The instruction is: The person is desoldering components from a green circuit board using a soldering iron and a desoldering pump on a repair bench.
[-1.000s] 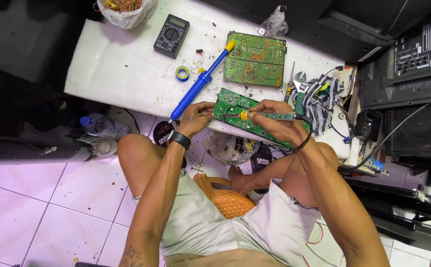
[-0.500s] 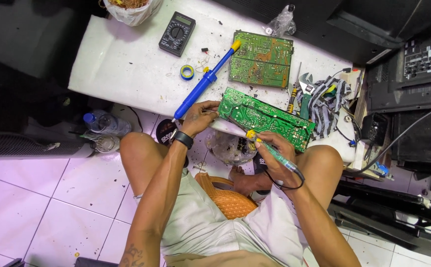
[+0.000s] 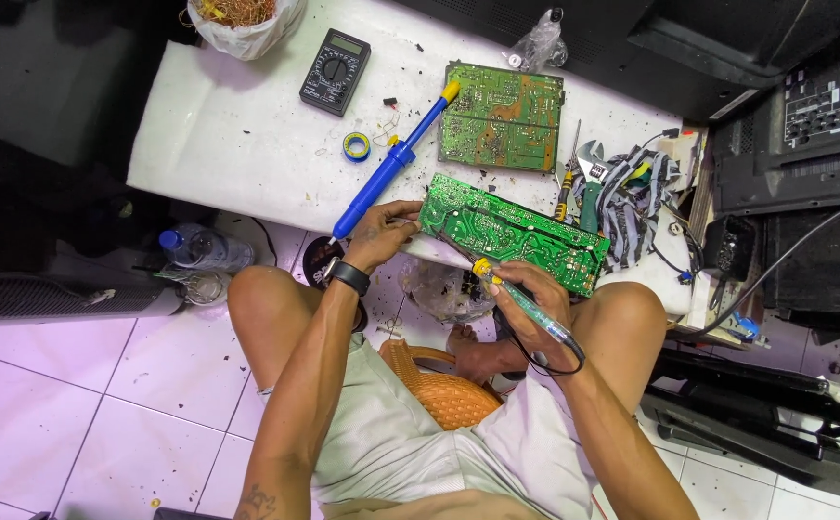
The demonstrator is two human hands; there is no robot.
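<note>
Head view: hands (image 3: 381, 231) grip board (image 3: 511, 231) beside desoldering pump (image 3: 396, 159).

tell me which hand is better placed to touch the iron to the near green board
Right. The right hand holds the translucent green soldering iron, tip at the near green circuit board edge; the left hand grips that board's left end.
</note>
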